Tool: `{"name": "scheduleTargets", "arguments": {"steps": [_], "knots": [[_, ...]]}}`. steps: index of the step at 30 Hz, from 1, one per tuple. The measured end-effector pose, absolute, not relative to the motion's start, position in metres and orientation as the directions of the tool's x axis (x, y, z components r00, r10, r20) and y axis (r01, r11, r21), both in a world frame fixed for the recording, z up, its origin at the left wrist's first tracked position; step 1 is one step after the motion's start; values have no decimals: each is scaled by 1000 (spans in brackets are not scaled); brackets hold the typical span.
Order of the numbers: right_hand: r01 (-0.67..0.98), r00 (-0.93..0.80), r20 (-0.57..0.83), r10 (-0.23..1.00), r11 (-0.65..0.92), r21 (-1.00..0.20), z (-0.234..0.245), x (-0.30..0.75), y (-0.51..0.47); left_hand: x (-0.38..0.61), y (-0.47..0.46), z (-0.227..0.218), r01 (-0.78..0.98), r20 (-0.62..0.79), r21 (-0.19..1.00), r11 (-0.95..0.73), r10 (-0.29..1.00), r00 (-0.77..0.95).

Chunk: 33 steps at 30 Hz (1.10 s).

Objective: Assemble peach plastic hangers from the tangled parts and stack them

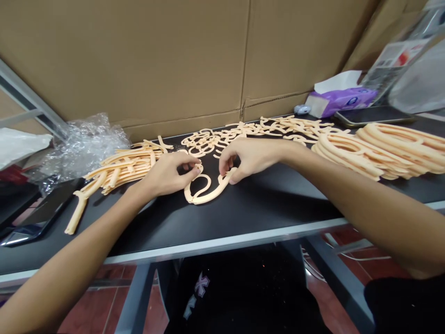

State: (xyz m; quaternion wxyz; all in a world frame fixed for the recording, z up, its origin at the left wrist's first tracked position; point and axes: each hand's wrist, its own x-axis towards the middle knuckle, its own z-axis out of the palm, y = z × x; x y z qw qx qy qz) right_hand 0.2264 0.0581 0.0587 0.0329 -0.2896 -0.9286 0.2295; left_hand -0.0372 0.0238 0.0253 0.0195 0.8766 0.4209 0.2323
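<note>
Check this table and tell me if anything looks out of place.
One forked peach strip looks stray: it lies apart from the pile of straight strips, near the front left of the black table. The curved strip between the hands shows no obvious damage.

Free path for left hand (170, 174) and right hand (248, 160) to 6 o'clock over worktop (264, 208). Tangled strips (222, 139) block 12 o'clock; stacked loops (361, 155) block 3 o'clock.

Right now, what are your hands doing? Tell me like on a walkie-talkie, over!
Left hand pinching peach plastic loop near its top. Right hand holding its other end. Tangled peach pieces lying behind the hands.
</note>
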Motion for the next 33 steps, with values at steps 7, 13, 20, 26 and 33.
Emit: {"name": "scheduleTargets", "arguments": {"steps": [7,13,20,26,33], "knots": [[481,-842,-46,537,711,-513,53,221,56,-29,21,20,656,309,428,-622,782,541],[484,-818,87,568,763,-429,49,218,54,-25,17,21,648,290,473,-598,799,526],[488,-821,74,566,763,-423,45,218,56,-25,17,23,646,286,485,-589,805,519],[444,-853,15,521,741,-503,49,219,57,-29,20,21,554,398,370,-746,666,631],[426,-866,54,497,790,-441,47,219,57,-31,20,24,537,432,280,-796,603,670]]}}
